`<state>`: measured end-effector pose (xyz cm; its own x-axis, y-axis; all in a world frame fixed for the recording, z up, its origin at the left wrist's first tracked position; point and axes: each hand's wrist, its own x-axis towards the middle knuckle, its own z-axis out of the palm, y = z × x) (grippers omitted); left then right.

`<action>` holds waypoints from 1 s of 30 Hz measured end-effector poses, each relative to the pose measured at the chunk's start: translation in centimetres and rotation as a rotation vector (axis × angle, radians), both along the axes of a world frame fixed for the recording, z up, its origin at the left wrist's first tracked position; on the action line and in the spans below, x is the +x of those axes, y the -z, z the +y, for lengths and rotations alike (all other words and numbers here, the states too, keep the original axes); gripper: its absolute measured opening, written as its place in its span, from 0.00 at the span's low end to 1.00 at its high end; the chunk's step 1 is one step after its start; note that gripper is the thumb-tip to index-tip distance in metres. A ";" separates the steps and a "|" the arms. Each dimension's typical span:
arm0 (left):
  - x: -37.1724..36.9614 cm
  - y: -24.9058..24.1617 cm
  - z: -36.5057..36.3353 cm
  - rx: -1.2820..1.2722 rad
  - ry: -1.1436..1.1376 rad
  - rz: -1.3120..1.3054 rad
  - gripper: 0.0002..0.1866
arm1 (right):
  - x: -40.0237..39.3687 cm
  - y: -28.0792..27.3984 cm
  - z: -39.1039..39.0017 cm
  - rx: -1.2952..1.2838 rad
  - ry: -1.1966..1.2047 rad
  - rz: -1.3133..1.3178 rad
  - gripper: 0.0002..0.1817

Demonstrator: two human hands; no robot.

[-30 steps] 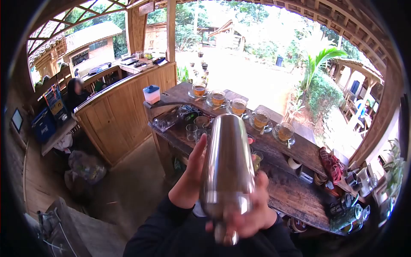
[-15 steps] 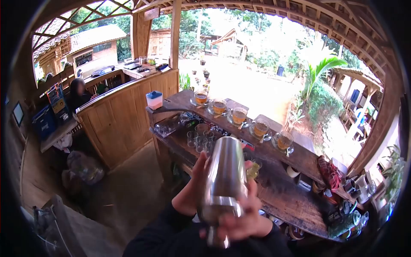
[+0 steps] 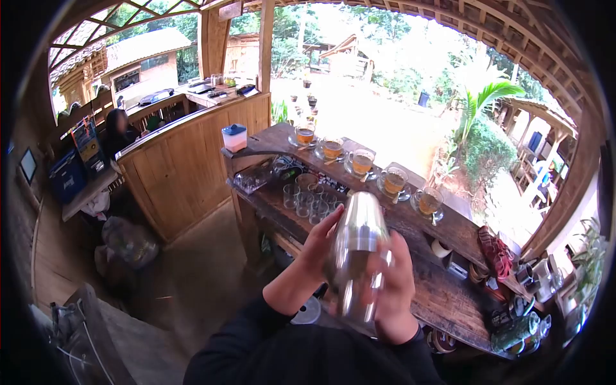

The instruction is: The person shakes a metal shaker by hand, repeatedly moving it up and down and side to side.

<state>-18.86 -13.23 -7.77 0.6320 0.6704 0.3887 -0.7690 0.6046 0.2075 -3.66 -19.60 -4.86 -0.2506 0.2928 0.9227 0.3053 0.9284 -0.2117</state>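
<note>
Both my hands grip a shiny steel cocktail shaker (image 3: 357,253) held up in front of me over the wooden bar counter (image 3: 443,295). My left hand (image 3: 317,247) wraps its left side, fingers near the top. My right hand (image 3: 396,282) clasps the right side and lower part. The shaker is blurred and tilted slightly. Behind it stand several empty small glasses (image 3: 308,199) on the lower counter, and several glass cups of amber tea (image 3: 362,162) on saucers line the upper ledge.
A white tub with a blue lid (image 3: 234,137) sits at the ledge's left end. A wooden partition (image 3: 186,167) stands to the left, with a seated person (image 3: 120,131) behind it. Mugs and jars (image 3: 526,308) crowd the counter's right end. Red cloth (image 3: 495,247) lies there too.
The shaker has moved down and away from the camera, from close and upright to lower over the counter; both hands stayed clasped on it.
</note>
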 end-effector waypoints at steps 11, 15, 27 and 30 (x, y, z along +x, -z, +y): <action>1.4 7.2 2.3 -0.455 -0.445 0.191 0.28 | -4.1 4.9 6.2 -0.359 -0.071 0.249 0.30; -0.6 0.0 -1.0 0.015 -0.134 0.151 0.32 | -1.8 1.1 -0.2 0.352 -0.153 -0.120 0.27; 3.2 6.8 2.4 -0.366 -0.255 0.237 0.24 | -1.2 2.2 4.4 -0.409 -0.004 0.345 0.22; 2.8 0.6 -0.9 0.021 0.009 -0.031 0.26 | 1.7 -2.8 -0.9 0.142 -0.151 0.078 0.18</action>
<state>-16.06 -14.17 -8.35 0.6254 0.6564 0.4219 -0.7699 0.6070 0.1968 -2.01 -20.47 -2.05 -0.2076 0.1236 0.9704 0.1484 0.9845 -0.0936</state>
